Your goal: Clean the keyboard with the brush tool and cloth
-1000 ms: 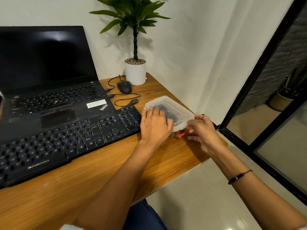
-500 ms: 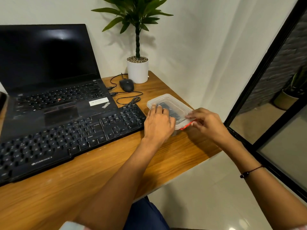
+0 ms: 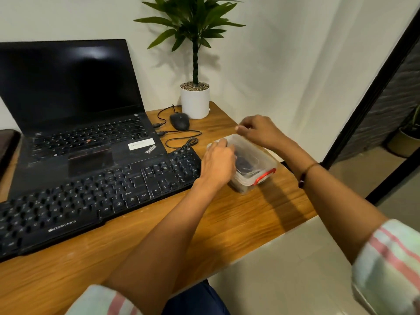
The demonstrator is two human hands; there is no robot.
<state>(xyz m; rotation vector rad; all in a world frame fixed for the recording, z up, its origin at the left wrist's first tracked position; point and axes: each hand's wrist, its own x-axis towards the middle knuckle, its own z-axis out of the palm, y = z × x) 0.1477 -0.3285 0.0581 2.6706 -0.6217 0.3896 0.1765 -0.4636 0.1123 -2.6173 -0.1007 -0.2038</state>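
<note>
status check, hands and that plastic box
Left hand pressing on plastic box lid. Right hand at far end. Keyboard untouched. Nothing in the way.

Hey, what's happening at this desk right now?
A person seated at a wooden desk is working on a small clear plastic box with a red latch, beside the right end of a black external keyboard. The left hand rests on the box's near left side; the right hand is at its far edge. Something dark lies inside, unclear what. No brush or cloth is out, so cleaning hasn't begun.
</note>
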